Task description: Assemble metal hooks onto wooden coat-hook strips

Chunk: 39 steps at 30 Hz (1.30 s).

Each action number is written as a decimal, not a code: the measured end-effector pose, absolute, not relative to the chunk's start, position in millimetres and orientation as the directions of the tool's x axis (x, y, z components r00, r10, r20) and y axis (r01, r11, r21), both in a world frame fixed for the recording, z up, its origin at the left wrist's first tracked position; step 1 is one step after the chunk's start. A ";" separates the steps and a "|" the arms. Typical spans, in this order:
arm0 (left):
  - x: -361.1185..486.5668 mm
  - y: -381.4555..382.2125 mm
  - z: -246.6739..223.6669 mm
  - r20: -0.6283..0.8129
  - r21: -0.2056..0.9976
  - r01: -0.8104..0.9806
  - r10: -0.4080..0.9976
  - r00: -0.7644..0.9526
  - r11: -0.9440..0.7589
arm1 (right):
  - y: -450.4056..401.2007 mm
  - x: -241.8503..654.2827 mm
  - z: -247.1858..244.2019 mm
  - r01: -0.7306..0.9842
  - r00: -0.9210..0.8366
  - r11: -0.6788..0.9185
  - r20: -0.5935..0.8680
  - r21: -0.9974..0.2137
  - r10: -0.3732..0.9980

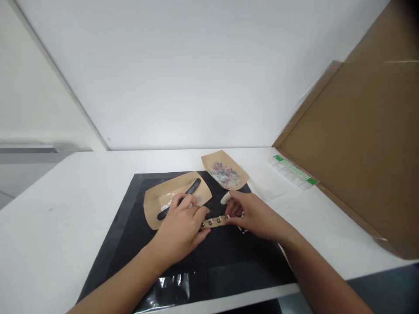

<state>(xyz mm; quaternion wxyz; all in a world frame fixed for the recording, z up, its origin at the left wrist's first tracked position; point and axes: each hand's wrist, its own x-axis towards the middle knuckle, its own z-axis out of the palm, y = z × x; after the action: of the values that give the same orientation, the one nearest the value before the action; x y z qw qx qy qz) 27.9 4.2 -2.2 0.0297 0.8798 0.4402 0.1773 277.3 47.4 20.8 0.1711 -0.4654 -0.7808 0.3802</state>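
A narrow tan strip (214, 222) with several small round metallic pieces and white bits along it spans the gap between my hands, above the black mat (225, 270). My left hand (186, 222) holds the strip's left end, its fingers bent over it. At the right end, my right hand (244, 213) pinches the strip between thumb and fingers; one finger has a whitish cover on its tip. Small black-and-white pieces show partly under my right hand. Behind my left hand lies a tan paper tray (152, 200) with white bits and a black curved tool (194, 186) across it.
A second paper tray (209, 162) farther back holds small clear bags with coloured contents. To its right on the white table (65, 209) lie clear plastic and a clear case with a green-and-white label (294, 169). A large brown cardboard panel (360, 152) leans at the right.
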 end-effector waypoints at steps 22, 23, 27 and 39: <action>26.2 4.2 3.7 0.502 0.371 0.695 0.763 0.407 -0.616 | 36.4 257.3 21.1 0.101 -0.463 0.113 0.054 -0.988 0.884; 26.5 3.9 5.7 0.545 0.407 0.660 0.748 0.379 -0.631 | 34.8 256.7 22.3 0.102 -0.469 0.107 0.047 -0.989 0.882; 29.2 0.2 13.8 0.643 0.509 0.472 0.683 0.348 -0.720 | 30.0 255.6 24.5 0.180 -0.469 0.083 -0.011 -0.980 0.883; 30.1 3.2 11.6 0.668 0.534 0.381 0.653 0.358 -0.755 | 20.5 250.8 29.2 0.251 -0.478 0.188 0.047 -0.950 0.877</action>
<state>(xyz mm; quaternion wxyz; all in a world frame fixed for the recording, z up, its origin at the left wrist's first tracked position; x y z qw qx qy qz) 30.1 3.2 11.6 0.1452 0.8111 0.3185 0.4686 250.8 20.5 29.2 0.3163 -0.4011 -0.7029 0.4951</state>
